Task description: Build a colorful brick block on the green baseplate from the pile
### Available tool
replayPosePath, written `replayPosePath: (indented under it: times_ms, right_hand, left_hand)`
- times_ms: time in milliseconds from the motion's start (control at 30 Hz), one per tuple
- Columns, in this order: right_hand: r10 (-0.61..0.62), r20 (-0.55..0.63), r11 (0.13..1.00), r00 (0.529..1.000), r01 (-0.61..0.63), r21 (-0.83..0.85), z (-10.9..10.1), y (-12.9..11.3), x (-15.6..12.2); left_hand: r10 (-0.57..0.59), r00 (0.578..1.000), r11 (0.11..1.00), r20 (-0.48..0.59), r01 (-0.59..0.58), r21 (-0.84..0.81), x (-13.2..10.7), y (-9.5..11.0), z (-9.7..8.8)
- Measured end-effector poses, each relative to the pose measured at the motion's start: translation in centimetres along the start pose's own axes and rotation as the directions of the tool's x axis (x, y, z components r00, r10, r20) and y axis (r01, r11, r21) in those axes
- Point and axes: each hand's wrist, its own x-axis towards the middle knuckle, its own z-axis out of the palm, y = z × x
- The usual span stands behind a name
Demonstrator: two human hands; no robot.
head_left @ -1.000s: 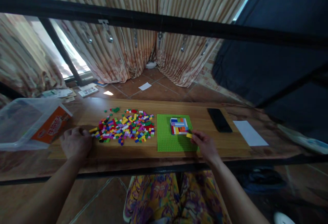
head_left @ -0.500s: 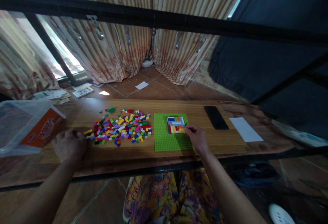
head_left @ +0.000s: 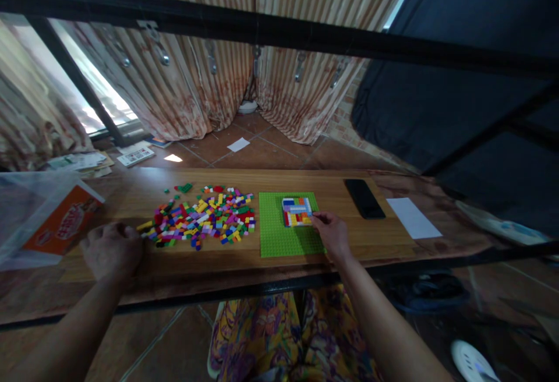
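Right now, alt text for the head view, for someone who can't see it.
A person's right hand touches the right edge of a small brick build on a green baseplate. The left hand rests on the table beside a pile of loose bricks; a phone and paper lie farther right.

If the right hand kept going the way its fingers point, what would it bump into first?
The small multicoloured brick block on the green baseplate. The right hand has its fingers at that block's right edge, apparently touching it, though contact is hard to confirm.
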Motion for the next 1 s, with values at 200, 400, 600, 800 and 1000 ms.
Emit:
replayPosePath:
  times_ms: [200,400,600,800,1000]
  right_hand:
    - [0.034,0.014,0.999,0.999,-0.035,0.006,0.1,0.2,0.3]
    - [0.033,0.061,0.999,0.998,-0.034,0.018,-0.1,-0.4,0.7]
    - [-0.051,-0.061,0.997,0.997,0.047,-0.059,-2.2,-1.5,1.5]
    - [-0.236,-0.069,0.916,0.969,0.198,-0.349,-1.2,-3.5,3.2]
    - [-0.311,0.063,0.757,0.948,0.287,-0.587,3.8,-4.7,5.0]
  left_hand:
    - [-0.007,1.000,1.000,-0.019,0.008,0.024,0.3,-0.2,0.5]
    - [-0.015,1.000,1.000,0.008,0.015,0.024,0.3,-0.2,0.2]
    - [-0.001,1.000,1.000,-0.013,0.001,-0.015,0.3,-0.3,0.2]
    - [0.001,1.000,1.000,-0.024,-0.001,-0.012,0.0,-0.2,0.1]
    - [-0.014,0.999,0.999,-0.037,0.013,-0.043,-0.2,-0.1,-0.1]
